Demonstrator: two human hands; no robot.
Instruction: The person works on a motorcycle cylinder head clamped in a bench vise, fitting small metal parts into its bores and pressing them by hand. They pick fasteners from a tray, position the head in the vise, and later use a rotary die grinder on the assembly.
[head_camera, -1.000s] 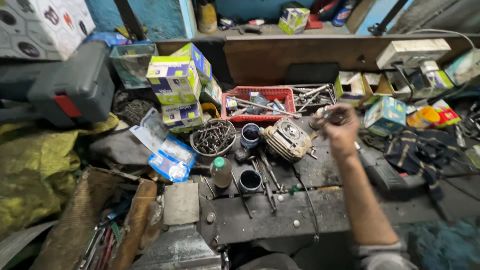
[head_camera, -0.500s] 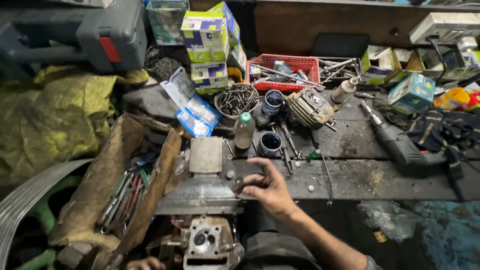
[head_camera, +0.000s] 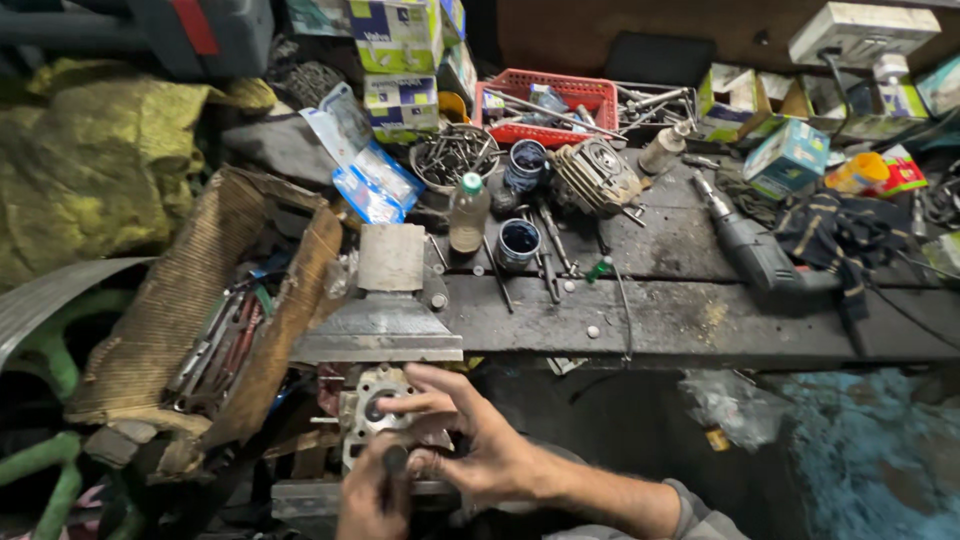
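Observation:
At the bottom of the head view, a grey metal engine part with a round bore sits in front of a grey vise. My right hand rests on this part, fingers spread over its top and thumb against its near side. My left hand comes up from the bottom edge, closed around a short dark cylindrical piece held against the part. What lies beneath the hands is hidden.
The dark workbench holds a plastic bottle, two tins, a finned engine cylinder, a bowl of screws, a red basket, a power drill and cardboard boxes. A pouch of wrenches lies to the left.
My right hand drew back from the far side of the bench to the engine part at the vise. My left hand came into view holding the dark piece. The view tilted down.

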